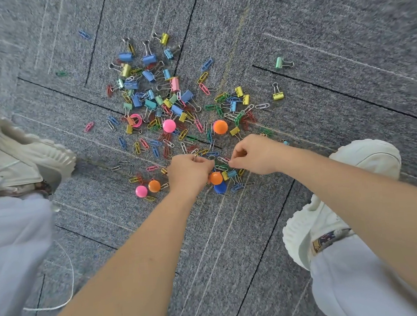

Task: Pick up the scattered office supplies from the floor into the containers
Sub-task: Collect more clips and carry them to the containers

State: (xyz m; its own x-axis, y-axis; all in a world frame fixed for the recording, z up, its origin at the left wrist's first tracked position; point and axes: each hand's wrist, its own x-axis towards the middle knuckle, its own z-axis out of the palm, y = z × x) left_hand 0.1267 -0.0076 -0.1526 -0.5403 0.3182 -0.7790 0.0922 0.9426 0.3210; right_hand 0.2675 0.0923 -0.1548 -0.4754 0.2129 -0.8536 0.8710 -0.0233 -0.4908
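As the left hand and right hand each pinched paper clips lying between them on the floor, gathering looked barely begun; binder clips lay beyond both hands, and the next move needed a container, none in view.

Left hands and right hands reach down, fingers curled.

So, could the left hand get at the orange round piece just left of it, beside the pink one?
Probably yes. The orange round piece lies uncovered on the carpet close beside the left hand, though that grip seems to pinch a paper clip.
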